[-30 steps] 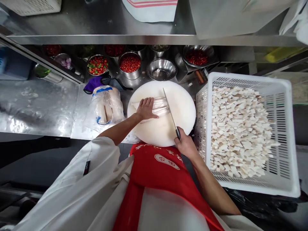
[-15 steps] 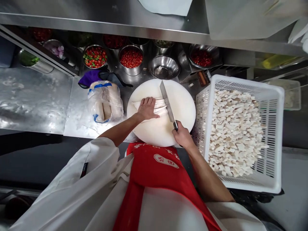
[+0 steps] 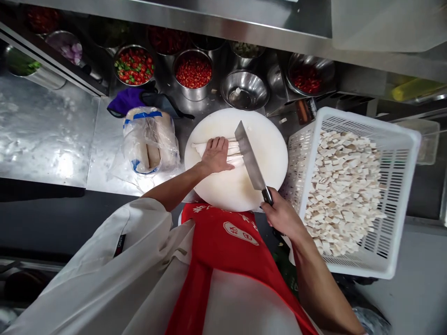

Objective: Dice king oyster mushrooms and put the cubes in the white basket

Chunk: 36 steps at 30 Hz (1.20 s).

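Observation:
My left hand (image 3: 217, 156) lies flat on a bundle of long white strips (image 3: 235, 148), its thumb out to the side and its fingers stretched over them. The strips, whose exact kind I cannot tell, rest lengthwise on a round white cutting board (image 3: 216, 193). In my right hand (image 3: 281, 211) is the black handle of a cleaver (image 3: 250, 160). Its broad blade is tilted over the right ends of the strips, partly hiding them; whether the edge touches them I cannot tell.
To the right stands a white plastic basket (image 3: 401, 200) holding many white cut pieces (image 3: 345, 195). A plastic bag (image 3: 148, 139) of pale blocks sits left of the board. Behind are a steel bowl (image 3: 244, 90) and a pot of chopped red chillies (image 3: 193, 74), beneath a metal shelf (image 3: 223, 28).
The cleaver and my right hand have moved toward me and to the right, and the blade now shows its broad side. My left hand stays on the strips. The camera view has shifted slightly.

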Each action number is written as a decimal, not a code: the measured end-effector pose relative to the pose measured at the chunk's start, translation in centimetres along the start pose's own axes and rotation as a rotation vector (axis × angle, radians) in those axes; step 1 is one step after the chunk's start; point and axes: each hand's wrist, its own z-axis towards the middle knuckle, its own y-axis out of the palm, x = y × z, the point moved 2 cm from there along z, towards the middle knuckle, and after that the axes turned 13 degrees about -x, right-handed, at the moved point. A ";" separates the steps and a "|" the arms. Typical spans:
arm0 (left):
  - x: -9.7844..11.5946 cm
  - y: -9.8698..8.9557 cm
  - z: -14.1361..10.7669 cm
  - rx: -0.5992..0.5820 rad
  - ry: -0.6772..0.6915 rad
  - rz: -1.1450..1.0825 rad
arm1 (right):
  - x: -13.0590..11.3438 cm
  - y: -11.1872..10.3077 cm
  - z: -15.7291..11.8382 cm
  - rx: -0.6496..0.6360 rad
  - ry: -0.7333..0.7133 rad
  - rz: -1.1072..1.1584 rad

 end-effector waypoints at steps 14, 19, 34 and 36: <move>-1.0 -0.6 -1.1 -0.087 0.022 0.002 | 0.0 0.9 2.0 0.158 -0.139 0.079; -1.1 0.4 -1.2 -0.021 0.029 0.022 | 0.0 0.3 -1.3 0.023 -0.053 -0.004; -2.3 -0.7 -1.7 -0.066 0.050 -0.024 | -1.3 1.2 3.0 0.146 -0.130 0.033; -2.7 -0.4 -1.8 -0.073 0.044 -0.027 | -1.3 1.1 0.6 0.101 -0.105 0.046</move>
